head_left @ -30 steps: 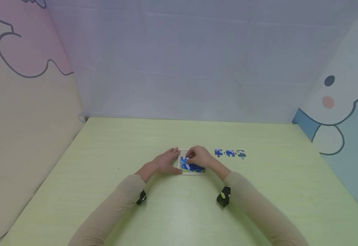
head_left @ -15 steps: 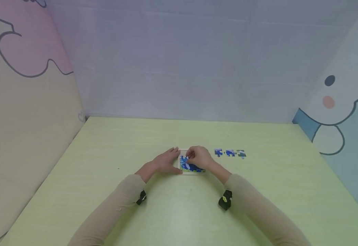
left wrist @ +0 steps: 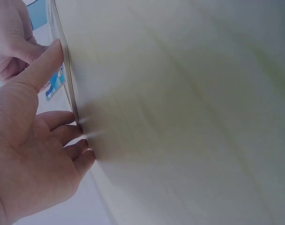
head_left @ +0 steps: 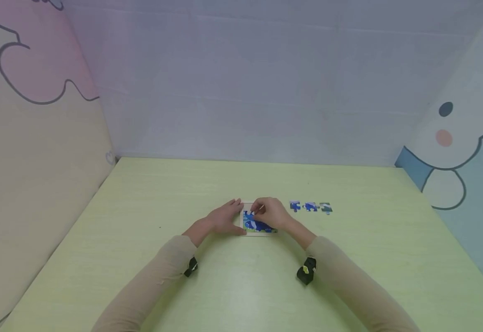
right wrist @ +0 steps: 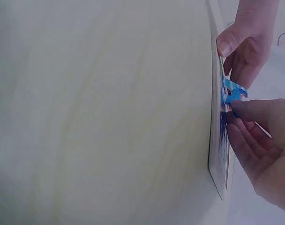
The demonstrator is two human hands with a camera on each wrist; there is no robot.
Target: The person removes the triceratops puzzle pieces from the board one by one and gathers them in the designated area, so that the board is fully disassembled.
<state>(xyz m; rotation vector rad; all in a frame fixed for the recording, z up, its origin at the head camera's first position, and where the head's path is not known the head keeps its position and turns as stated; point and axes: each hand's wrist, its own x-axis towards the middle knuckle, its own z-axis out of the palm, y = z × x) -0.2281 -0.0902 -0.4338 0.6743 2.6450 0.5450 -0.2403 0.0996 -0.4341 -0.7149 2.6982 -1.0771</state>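
A shallow light-coloured puzzle tray lies on the table, its lower part filled with a blue and green picture. My left hand rests at its left edge, fingers stretched along the side and the thumb on the near corner. Over the tray, my right hand pinches a blue puzzle piece between thumb and fingers. In the right wrist view that piece stands tilted up from the tray's surface; the left wrist view shows its blue and white striped side. My right hand hides much of the tray's right half.
Right of the tray, three loose puzzle pieces lie in a row: a blue one, another blue one and a greyish-green one. The pale green table meets a plain back wall and patterned side walls.
My right wrist has shifted slightly to the right and turned a little, while its fingers stay over the same part of the tray. The left hand and the loose pieces have kept their places.
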